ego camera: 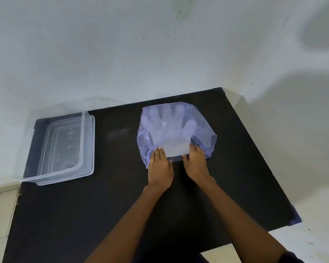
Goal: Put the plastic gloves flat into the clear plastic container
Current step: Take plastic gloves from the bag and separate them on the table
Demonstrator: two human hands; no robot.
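A thin purple plastic bag lies on the black table toward the back right. Through it show clear plastic gloves, flat, with their fingers pointing away from me. My left hand rests on the bag's near left edge, fingers pressing the plastic. My right hand holds the near right edge of the bag's mouth. The gloves' cuff end shows pale between my two hands. The clear plastic container stands open at the table's left edge, with nothing in it.
The container seems to sit on its clear lid, which sticks out along its right side. A white wall rises behind the table. Pale floor shows to the right and at the left.
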